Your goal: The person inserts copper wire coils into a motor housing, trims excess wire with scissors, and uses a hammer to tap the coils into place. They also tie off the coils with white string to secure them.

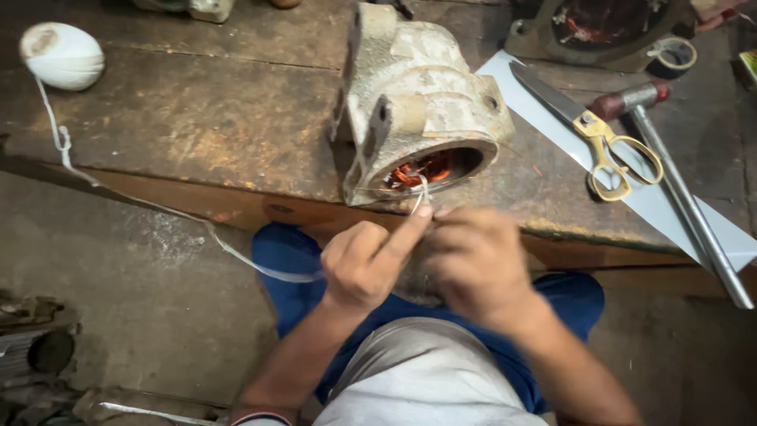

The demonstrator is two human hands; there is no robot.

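Your left hand (364,264) pinches the thin white string (236,254) at the motor housing (414,102) mouth on the tabletop (197,118); right hand (477,264) blurred, grip cannot tell; string likely light, limp, slippery; pinch near the copper windings (422,170); housing probably heavy.

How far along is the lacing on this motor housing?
Done: copper windings already sit inside the motor housing. In hand: left hand and right hand pull white cord from the ball at the opening. Left: cord uncut; scissors lie untouched. Ties made so far cannot be told.
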